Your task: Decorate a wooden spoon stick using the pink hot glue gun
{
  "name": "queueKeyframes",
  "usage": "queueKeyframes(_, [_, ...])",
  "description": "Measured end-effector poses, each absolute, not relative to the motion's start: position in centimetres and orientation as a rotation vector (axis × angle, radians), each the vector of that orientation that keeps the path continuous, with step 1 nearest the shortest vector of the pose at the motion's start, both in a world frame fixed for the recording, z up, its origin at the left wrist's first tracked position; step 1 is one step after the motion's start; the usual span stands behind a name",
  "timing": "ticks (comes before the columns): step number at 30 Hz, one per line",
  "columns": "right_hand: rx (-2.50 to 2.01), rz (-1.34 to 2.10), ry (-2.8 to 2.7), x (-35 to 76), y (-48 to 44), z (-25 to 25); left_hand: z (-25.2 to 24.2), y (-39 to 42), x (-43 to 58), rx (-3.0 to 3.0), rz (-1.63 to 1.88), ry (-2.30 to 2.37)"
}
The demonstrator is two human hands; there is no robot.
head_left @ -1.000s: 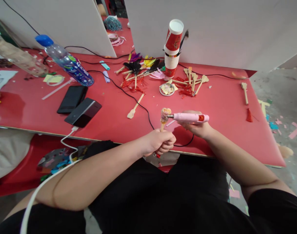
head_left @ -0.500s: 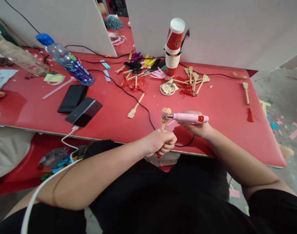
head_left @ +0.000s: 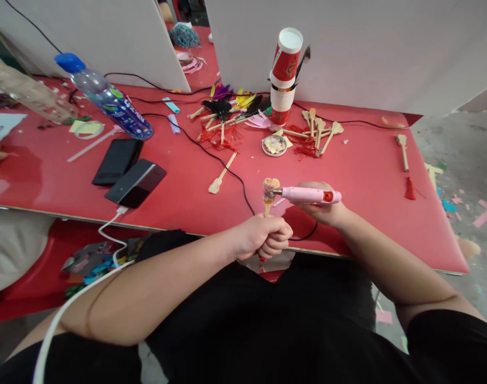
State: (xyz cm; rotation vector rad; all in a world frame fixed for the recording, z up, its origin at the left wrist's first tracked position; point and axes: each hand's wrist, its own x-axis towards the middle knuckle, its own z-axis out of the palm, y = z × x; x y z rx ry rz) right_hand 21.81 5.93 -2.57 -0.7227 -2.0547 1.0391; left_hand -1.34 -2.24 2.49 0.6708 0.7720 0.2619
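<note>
The red table (head_left: 379, 181) spreads across the view. Taking the held stick's head as the clock's centre, a blue-capped bottle (head_left: 111, 104) stands at 10 o'clock and stacked paper cups (head_left: 287, 64) rise at 12.

The left hand (head_left: 267, 237), at 6 o'clock, is curled into a fist around the handle of the wooden stick (head_left: 271, 186), its head upright above the knuckles. The right hand (head_left: 321, 205), at 3 to 4 o'clock, wraps the pink tool (head_left: 313, 195); most of its fingers are hidden behind it. The tool's metal tip points to 9 o'clock and seems to touch the stick's lumpy, glossy head.

If the tip is hot, a skid off that uneven head could carry it down towards the left knuckles. Pushing too hard might twist the handle within the fist.

At 12 o'clock, below the cups, lies a small dish (head_left: 274, 145); a loose stick (head_left: 221, 175) lies at 9 to 10. The thin black cord (head_left: 244, 188) runs by this loose stick, so a tug could drag it along.
</note>
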Motion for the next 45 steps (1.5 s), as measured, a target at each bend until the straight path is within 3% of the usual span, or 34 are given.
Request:
queueKeyframes(7, [-0.822, 0.734, -2.204, 22.6, 5.9, -2.1, 2.3, -1.8, -2.1, 0.542, 0.185, 0.425])
queueKeyframes(21, [-0.762, 0.633, -2.085, 22.4, 6.1, -1.1, 2.1, -1.2, -2.8, 0.584, 0.271, 0.368])
queueKeyframes(36, [-0.807, 0.798, -2.029, 22.5, 5.7, -1.4, 1.8, -1.1, -2.2, 0.785, 0.352, 0.623])
queueKeyframes(45, [-0.783, 0.698, -2.128, 22.5, 5.6, -1.5, 1.9, -1.3, -1.5, 0.757, 0.403, 0.806])
